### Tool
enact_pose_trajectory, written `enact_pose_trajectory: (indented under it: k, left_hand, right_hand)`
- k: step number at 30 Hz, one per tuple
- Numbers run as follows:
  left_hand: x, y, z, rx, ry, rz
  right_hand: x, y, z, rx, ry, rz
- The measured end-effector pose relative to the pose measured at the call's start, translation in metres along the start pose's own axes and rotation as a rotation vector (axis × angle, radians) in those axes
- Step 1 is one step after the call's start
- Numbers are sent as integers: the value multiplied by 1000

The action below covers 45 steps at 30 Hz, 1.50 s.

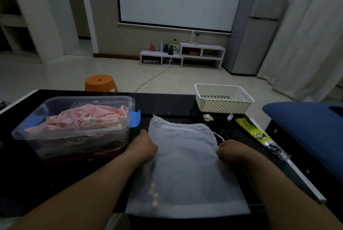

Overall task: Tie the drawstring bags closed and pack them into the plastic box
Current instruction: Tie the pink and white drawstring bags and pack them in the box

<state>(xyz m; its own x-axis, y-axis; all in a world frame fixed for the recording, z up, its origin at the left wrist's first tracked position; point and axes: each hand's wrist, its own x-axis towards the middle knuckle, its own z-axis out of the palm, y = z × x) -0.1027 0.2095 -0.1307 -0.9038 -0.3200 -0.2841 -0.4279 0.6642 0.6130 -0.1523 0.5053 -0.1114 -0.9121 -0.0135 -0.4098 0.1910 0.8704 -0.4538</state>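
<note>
A pale grey drawstring bag [185, 165] lies flat on the black table [167, 103], mouth pointing away from me. A white string [219, 136] trails from its upper right corner. My left hand [143, 148] rests at the bag's left edge, its fingers curled down onto the fabric. At the right edge my right hand [232, 151] grips the bag just below the string. To the left stands the clear plastic box [74, 129] with blue clips, holding a pink drawstring bag [89, 116] on top of others. A few cream beads [154, 195] hang blurred over the bag's lower left.
A white perforated basket [222, 100] stands at the table's far right. A yellow-green packet [258, 131] and small white bits [207, 117] lie near it. A blue cushion [306, 127] is at the right, an orange stool [101, 82] beyond the table.
</note>
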Motion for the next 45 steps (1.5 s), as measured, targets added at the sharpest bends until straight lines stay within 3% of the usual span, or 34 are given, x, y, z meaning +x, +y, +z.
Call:
enact_pose_trajectory:
  k: [4, 8, 11, 14, 17, 20, 27, 32, 37, 41, 45]
  left_hand:
    - [2, 0, -2, -28, -67, -49]
    - [8, 1, -3, -48, 2, -29]
    - [9, -1, -4, -41, -103, -42]
    - [11, 0, -5, -108, -112, -48]
    - [11, 0, -6, -190, -35, -2]
    - [13, -1, -3, -284, -72, 27]
    - [7, 7, -6, -532, -140, 25]
    - [8, 8, 2, -543, -67, 118]
    - [3, 11, 4, -532, -37, 179]
    - [4, 10, 3, -540, -46, 163]
    - [5, 13, 1, -660, -68, 93]
  right_hand:
    - [0, 10, -10, 58, -95, 44]
    - [7, 7, 2, 438, -7, 46]
    - [10, 7, 0, 253, 15, 2]
    - [4, 11, -5, 93, -87, 45]
    - [4, 11, -5, 363, -141, 64]
    - [9, 7, -2, 580, -98, 15]
    - [9, 6, 3, 433, -26, -84]
    - [5, -4, 7, 680, -27, -104]
    - [6, -13, 9, 718, 62, -167]
    - [6, -11, 7, 760, 70, -163]
    - [7, -14, 5, 1002, 35, -44]
